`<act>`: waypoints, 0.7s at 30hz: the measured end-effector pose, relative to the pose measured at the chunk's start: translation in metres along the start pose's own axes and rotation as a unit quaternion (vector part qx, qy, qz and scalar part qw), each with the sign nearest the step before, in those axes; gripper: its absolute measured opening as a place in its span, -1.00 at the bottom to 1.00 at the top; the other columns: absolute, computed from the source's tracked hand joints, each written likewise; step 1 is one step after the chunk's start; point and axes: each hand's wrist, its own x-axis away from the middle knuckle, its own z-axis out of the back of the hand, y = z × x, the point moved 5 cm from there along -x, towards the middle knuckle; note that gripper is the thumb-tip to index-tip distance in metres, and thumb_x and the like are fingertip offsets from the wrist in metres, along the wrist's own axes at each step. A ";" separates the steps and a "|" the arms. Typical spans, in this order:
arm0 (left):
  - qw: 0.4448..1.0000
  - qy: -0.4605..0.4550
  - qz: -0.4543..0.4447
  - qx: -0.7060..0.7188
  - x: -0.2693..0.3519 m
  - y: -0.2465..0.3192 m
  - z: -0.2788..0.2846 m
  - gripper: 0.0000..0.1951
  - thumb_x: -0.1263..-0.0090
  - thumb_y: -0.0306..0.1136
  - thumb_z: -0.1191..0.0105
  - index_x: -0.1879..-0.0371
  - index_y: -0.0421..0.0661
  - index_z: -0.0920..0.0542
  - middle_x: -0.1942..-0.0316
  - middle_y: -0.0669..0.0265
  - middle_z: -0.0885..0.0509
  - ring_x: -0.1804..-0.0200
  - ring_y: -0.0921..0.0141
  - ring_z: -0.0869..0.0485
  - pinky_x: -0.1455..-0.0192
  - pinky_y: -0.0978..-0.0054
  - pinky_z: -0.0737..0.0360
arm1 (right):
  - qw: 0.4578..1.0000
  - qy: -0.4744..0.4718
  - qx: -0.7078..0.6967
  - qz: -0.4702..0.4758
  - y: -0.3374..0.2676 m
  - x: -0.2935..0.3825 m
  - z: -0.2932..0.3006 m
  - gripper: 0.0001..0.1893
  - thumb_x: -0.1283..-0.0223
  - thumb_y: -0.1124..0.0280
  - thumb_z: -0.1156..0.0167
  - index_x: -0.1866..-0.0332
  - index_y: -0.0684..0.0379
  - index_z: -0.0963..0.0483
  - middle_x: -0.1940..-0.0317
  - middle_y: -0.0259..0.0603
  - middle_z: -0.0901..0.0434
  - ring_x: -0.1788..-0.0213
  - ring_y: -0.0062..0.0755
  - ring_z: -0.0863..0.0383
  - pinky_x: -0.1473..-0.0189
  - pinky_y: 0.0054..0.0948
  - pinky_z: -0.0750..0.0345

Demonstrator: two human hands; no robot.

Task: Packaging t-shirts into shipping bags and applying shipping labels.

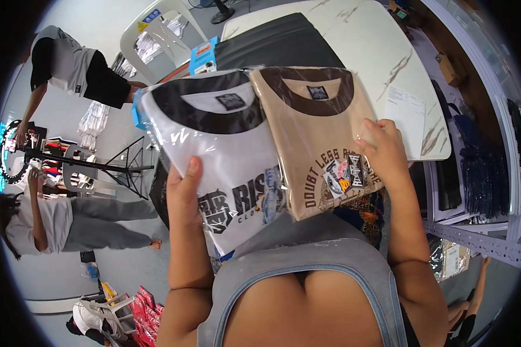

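Observation:
My left hand (185,186) grips the lower left side of a folded white T-shirt (239,156) with a black collar, packed in clear plastic, its thumb on top. Beside it lies a folded beige T-shirt (317,143) with a brown collar, also bagged, its left edge over the white one. Stickers and a tag (355,171) show near its printed front. My right hand (384,152) is at the beige shirt's right edge, thumb and fingertips on the plastic. Both shirts are in front of my body, partly over the table's near edge.
A marble-patterned table (373,56) carries black plastic packaging (282,43), a blue box (204,55) and a printed paper (403,119). White chairs (156,39) and a black tripod (126,165) stand left. Other people (47,221) are at left and lower right. Racks with bagged goods (482,186) are at right.

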 end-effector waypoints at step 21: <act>0.987 -0.036 0.122 0.101 -0.009 -0.052 -0.003 -0.60 -0.23 -0.27 0.07 0.04 -0.30 -0.31 0.15 0.13 -0.50 0.15 0.33 -0.53 0.07 0.41 -0.47 | 0.979 0.129 -0.150 0.049 -0.005 -0.003 0.022 -0.70 -0.04 0.33 -0.07 0.11 0.22 -0.41 0.20 -0.10 -0.35 0.10 -0.20 -0.35 0.03 -0.41 -0.30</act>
